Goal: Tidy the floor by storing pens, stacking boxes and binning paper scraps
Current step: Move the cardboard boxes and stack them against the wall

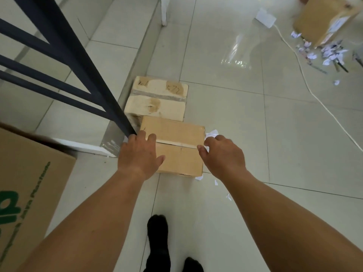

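— Where is the small brown cardboard box with the taped seam (176, 146)?
— On the pale tiled floor (275, 134), by the raised ledge along its left edge, just in front of a paler cardboard box with handwriting (157, 97).
— And the hands?
— The left hand (138, 156) lies spread, fingers straight, over the box's left side. The right hand (222, 156) sits at its right edge with fingers loosely curled; I cannot tell whether it has hold.
— Paper?
— A crumpled white scrap (211, 132) lies just beyond the right hand. More white scraps (332, 53) and dark pens (342, 66) lie well apart, far right.

Head-worn view, looking steeply down, near both hands (180, 154), tiled floor (255, 134)
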